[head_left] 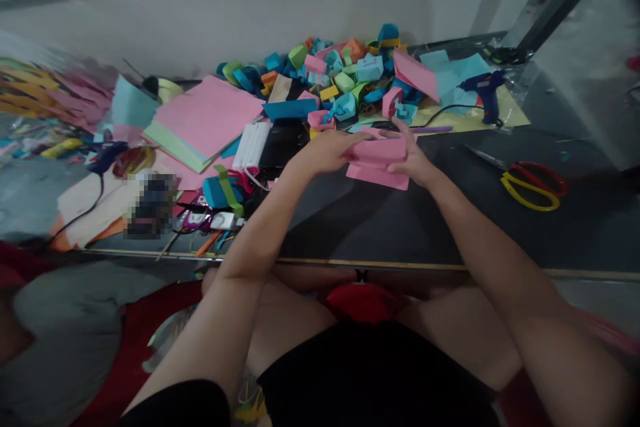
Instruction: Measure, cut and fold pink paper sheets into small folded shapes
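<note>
Both my hands hold a folded pink paper sheet (379, 161) just above the dark glass table (380, 220). My left hand (327, 150) grips its left edge with the fingers curled over the top. My right hand (413, 157) pinches its right side, with the index finger stretched along the upper fold. Behind the sheet lies a pile of small folded paper pieces (340, 73) in blue, green, pink and orange.
A stack of coloured paper sheets (205, 117) lies at the left. A blue glue gun (485, 90) rests at the back right, with red and yellow scissors (535, 183) at the right. Cables, a white block (251, 145) and small tools crowd the left front.
</note>
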A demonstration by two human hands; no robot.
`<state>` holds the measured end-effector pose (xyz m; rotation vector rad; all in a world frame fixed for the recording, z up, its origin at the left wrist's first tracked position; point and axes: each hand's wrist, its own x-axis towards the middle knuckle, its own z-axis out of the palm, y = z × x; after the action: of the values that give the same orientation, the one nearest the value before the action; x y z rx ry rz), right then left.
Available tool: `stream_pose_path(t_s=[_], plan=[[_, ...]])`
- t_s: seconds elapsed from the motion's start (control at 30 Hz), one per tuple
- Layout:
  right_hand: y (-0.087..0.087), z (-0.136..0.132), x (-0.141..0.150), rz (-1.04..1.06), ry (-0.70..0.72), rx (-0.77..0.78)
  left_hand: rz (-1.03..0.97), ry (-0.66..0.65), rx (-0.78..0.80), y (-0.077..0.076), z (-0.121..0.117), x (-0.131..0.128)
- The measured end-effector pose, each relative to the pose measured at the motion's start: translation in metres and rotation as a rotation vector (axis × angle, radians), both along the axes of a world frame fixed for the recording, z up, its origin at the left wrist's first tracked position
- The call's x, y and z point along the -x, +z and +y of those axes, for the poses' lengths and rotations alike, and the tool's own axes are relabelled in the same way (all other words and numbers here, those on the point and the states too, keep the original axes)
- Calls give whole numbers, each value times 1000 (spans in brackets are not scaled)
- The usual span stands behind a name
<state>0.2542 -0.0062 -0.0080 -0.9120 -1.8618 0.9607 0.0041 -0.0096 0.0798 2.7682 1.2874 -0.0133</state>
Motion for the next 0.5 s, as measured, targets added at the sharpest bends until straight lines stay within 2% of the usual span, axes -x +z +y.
stream_pose_path(t_s=[0.07, 0.13, 0.2, 0.3, 0.4, 0.5], plan=[[3, -4, 1, 6, -78, 68, -26, -4, -26, -6, -1, -5], [4, -8, 3, -32, -206, 163, -114, 33, -81, -20, 1, -4], [4, -10, 5, -57, -322, 228, -298, 131, -162, -42, 6, 0], [4, -8, 8, -47, -425, 233, -690, 365, -250, -82, 15, 10], [7, -7, 10, -34, -455, 263, -957, 439, -106, -113, 20, 13], [10, -9, 11, -55, -415, 275, -1030, 388, 6, -125, 21, 8]])
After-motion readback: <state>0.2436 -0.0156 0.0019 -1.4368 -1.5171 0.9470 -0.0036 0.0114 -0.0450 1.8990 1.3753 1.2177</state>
